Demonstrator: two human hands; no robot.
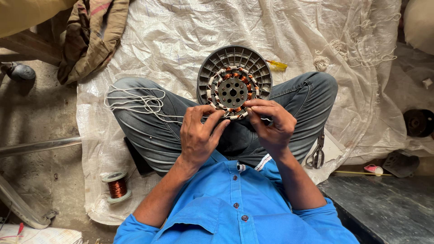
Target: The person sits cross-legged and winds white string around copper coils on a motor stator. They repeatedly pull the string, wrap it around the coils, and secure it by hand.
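A round grey motor housing (253, 63) with a ring of copper-wound stator coils (232, 91) rests on my crossed legs. My left hand (199, 135) and my right hand (271, 124) both pinch at the near edge of the coil ring, fingertips close together. A white string (135, 101) runs from loose loops on my left knee toward my left hand's fingers. Whether the string is gripped is hidden by the fingers.
A spool of copper wire (117, 186) stands on the floor at the left. Scissors (318, 154) lie by my right knee. A yellow-handled tool (276, 64) lies behind the housing. White sacking (190, 27) covers the floor; more string (352, 49) lies at the back right.
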